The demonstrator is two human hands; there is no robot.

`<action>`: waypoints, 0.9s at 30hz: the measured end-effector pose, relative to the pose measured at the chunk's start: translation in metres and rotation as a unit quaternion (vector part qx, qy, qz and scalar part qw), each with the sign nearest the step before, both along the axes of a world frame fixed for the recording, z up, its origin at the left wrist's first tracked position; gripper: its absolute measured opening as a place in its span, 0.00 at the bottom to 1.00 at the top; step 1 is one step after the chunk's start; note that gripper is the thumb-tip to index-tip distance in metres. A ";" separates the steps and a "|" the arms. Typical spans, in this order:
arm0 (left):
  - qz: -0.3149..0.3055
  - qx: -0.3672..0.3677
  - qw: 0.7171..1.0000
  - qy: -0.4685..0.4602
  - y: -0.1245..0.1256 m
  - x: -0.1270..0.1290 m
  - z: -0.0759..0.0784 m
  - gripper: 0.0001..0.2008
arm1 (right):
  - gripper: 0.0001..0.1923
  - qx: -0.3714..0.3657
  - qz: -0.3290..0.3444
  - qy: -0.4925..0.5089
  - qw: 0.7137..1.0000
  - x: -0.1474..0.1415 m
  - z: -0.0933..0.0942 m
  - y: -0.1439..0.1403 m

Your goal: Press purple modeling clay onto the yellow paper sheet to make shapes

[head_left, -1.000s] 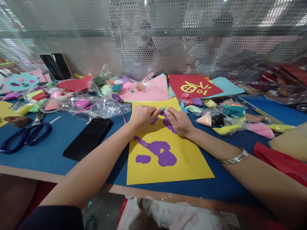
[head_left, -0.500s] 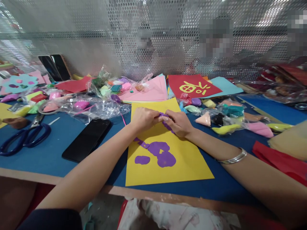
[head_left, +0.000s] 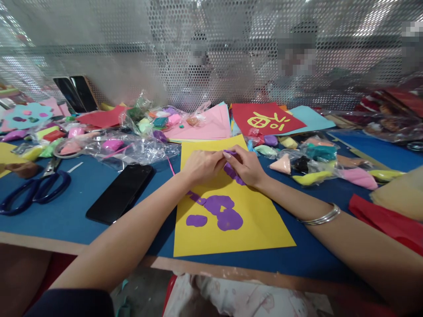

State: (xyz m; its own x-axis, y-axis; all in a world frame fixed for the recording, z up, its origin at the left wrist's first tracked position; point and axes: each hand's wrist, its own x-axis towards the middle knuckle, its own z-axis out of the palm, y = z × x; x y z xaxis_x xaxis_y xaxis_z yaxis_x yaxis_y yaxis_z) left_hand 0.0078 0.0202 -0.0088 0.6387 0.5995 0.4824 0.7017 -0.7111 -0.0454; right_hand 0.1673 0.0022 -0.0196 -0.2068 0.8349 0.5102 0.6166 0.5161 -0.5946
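A yellow sheet of paper (head_left: 198, 240) lies in front of me with flat purple clay (head_left: 229, 219) pressed onto its lower half. Over the upper half my two hands meet. My left hand (head_left: 204, 166) is closed, its fingertips against a bit of purple clay (head_left: 230, 152); its own fingers partly hide what they grip. My right hand (head_left: 247, 166) pinches the same clay from the other side with bent fingers. Beneath its fingers, a strip of purple clay (head_left: 234, 174) shows on the paper.
A black phone (head_left: 119, 193) and blue-handled scissors (head_left: 51, 187) lie left. Bagged clay (head_left: 322, 152) is spread right, near a red sheet with yellow markings (head_left: 267, 118). A perforated metal screen (head_left: 132, 53) stands behind the table, with people beyond it.
My fingers have shifted over the purple clay at the top of the sheet, and my right hand has turned slightly. More of the strip below shows. The rest stays put.
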 end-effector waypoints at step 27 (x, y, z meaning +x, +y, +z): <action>-0.016 0.001 0.998 -0.056 0.006 -0.004 -0.005 0.14 | 0.14 0.118 -0.063 -0.019 0.991 0.005 -0.006 0.010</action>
